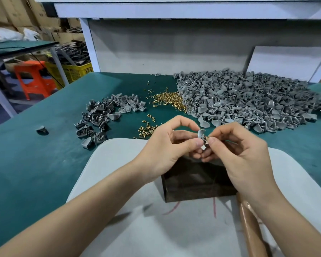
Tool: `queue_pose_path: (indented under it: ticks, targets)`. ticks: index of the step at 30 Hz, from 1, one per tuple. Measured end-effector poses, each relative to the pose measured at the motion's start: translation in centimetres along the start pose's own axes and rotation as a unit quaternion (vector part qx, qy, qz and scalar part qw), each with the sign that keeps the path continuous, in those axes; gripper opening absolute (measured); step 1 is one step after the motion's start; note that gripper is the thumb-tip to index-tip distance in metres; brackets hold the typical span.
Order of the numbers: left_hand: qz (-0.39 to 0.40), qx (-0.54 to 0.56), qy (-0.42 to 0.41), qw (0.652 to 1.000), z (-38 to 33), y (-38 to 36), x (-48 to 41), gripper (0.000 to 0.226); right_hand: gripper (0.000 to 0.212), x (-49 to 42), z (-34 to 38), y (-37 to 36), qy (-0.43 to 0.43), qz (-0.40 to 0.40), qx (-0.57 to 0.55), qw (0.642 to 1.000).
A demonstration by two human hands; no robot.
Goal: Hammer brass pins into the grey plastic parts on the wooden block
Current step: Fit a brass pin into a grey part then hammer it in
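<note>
The left hand (pixel 167 145) pinches a grey part (pixel 201 134) above the wooden block (pixel 193 182). The right hand (pixel 245 154) pinches at the part's side, probably seating a pin that is too small to make out. A crooked pin could slip out or bend. The hands hide the block's top.

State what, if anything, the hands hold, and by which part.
One grey plastic part, pinched by both hands: the left hand on its curved shell, the right hand at the opposite edge.
</note>
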State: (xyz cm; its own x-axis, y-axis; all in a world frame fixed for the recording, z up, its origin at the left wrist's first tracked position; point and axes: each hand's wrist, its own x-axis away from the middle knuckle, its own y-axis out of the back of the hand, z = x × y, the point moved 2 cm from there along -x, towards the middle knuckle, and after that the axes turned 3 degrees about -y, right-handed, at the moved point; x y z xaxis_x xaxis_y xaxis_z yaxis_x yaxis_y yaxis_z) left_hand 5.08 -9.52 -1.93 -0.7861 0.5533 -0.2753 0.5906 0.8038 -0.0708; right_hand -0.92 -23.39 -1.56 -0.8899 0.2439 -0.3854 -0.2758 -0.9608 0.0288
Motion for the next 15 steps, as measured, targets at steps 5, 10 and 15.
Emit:
queue_pose_path:
  ticks: [5, 10, 15]
  targets:
    - [-0.020, -0.027, -0.016, 0.999, -0.02, -0.14, 0.04, 0.005, 0.011, 0.14, 0.06, 0.00, -0.002, 0.011, 0.021, 1.000]
    - [-0.011, -0.065, -0.038, 0.997, -0.12, -0.08, 0.07, 0.009, 0.017, 0.15, 0.44, 0.22, 0.066, -0.036, 0.141, 0.987]
    - [0.015, -0.069, -0.053, 0.996, -0.10, 0.04, 0.05, 0.006, 0.017, 0.35, 0.29, 0.07, 0.069, -0.044, 0.117, 0.990]
